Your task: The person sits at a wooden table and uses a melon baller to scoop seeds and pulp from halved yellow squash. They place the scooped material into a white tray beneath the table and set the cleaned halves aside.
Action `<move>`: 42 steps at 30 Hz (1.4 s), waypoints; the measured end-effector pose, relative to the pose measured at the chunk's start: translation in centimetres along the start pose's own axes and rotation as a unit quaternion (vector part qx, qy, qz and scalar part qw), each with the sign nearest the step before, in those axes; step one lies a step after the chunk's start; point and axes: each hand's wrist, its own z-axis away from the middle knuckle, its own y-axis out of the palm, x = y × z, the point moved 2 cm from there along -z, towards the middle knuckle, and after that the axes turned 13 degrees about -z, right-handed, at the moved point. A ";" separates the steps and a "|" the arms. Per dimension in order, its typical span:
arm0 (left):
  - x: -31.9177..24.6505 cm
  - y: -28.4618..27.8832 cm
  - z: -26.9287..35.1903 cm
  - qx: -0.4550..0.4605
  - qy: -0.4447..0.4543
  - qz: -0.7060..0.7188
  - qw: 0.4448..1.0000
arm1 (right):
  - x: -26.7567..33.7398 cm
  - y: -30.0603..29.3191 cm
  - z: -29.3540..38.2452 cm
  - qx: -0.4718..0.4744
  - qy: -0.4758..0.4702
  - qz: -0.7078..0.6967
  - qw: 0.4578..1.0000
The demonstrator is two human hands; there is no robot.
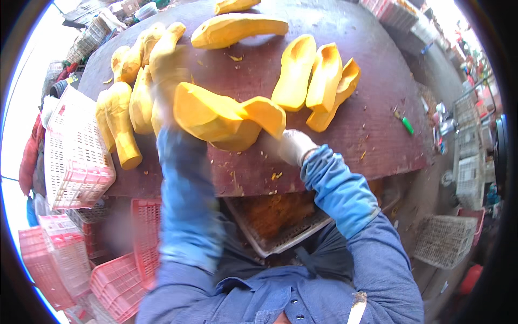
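Peeled yellow squash halves [214, 117], hollowed, lie heaped in front of me on the dark red table [356, 146]. Motion blurs my left hand [168, 89], which is beside their left end and next to whole peeled squashes [121, 117]; its fingers cannot be made out. My right hand [294, 146], in a whitish glove, is at the heap's lower right edge, its fingertips blurred. Hollowed halves [295, 73] lie side by side at the right. Farther back rests a long peeled squash [240, 30]. A green-handled tool [406, 123] lies near the table's right side.
A white plastic crate [77, 150] leans at the table's left edge, with red crates [117, 283] below. Under the front edge, between my legs, is a crate with orange-brown scraps [277, 214]. A grey crate [445, 241] stands on the floor at right.
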 end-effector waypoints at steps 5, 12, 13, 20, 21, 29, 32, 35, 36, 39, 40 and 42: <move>-2.8 -4.0 5.0 -0.056 0.241 -0.115 0.962 | 0.8 1.6 -1.9 0.023 -0.009 -0.110 0.994; -3.1 -5.3 7.9 0.013 0.424 -0.328 0.844 | -1.1 3.7 -6.0 0.007 0.011 -0.564 0.826; -3.2 -5.3 7.9 0.000 0.471 -0.364 0.804 | -1.1 3.7 -6.6 0.001 0.023 -0.635 0.772; -3.5 -4.3 11.1 0.111 0.208 -0.090 0.968 | 1.7 1.8 -6.7 0.015 0.039 -0.728 0.684; -3.9 -4.3 11.9 0.080 0.243 -0.128 0.958 | 1.8 1.3 -6.2 0.045 0.047 -0.721 0.690; -3.0 -4.2 6.0 0.045 0.218 -0.321 0.920 | 0.3 -4.1 -1.7 0.033 0.082 -0.741 0.666; -0.8 -3.8 3.7 0.174 0.009 -0.113 0.978 | -0.2 -4.9 1.5 0.026 0.019 -0.666 0.746; 0.0 -3.4 2.6 0.202 0.037 -0.101 0.973 | 0.1 -5.5 4.3 -0.061 0.025 -0.625 0.778; 0.1 -3.5 2.5 0.201 0.034 -0.104 0.973 | 0.4 -5.8 5.5 -0.083 0.010 -0.605 0.791; 0.4 -3.6 2.3 0.200 0.014 -0.117 0.973 | 2.8 -7.8 8.3 -0.131 -0.069 -0.517 0.843; 0.5 -3.7 2.5 0.202 -0.002 -0.125 0.971 | 4.0 -8.4 9.1 -0.148 -0.103 -0.495 0.850; 0.5 -4.0 2.8 0.202 -0.002 -0.085 0.976 | 6.8 -10.3 10.6 -0.170 -0.172 -0.459 0.855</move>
